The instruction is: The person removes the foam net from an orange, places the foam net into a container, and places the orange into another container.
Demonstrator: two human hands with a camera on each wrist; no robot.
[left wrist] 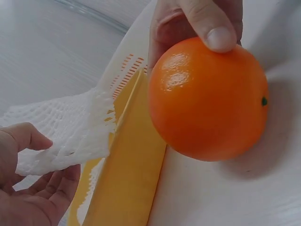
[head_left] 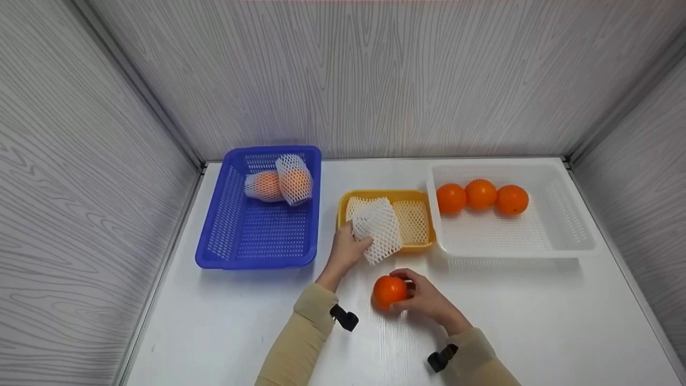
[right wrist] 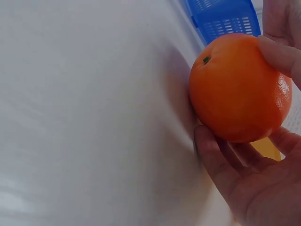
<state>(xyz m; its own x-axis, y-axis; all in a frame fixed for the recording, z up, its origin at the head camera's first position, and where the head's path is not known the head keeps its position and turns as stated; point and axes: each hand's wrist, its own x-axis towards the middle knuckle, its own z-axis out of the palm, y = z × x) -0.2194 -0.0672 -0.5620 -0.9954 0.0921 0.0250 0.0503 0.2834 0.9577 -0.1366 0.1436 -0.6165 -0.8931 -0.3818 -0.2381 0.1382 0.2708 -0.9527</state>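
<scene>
My left hand [head_left: 349, 247] pinches a white foam net sleeve [head_left: 378, 229] between thumb and fingers, over the front of a small yellow basket [head_left: 387, 194]. In the left wrist view the sleeve [left wrist: 70, 129] spreads out flat from the fingertips, its mesh end beside the basket's wall. My right hand [head_left: 426, 297] grips an orange [head_left: 389, 292] from its right side, low over the white table in front of the basket. The right wrist view shows thumb and fingers on either side of the orange [right wrist: 240, 89], its green stem spot facing outward.
At the left stands a blue basket [head_left: 257, 262] with two oranges in foam nets [head_left: 295, 179]. A white basket [head_left: 514, 253] on the right holds three bare oranges [head_left: 481, 194]. More foam nets [head_left: 411, 221] lie in the yellow basket. Grey wood-grain walls [head_left: 364, 80] enclose the table.
</scene>
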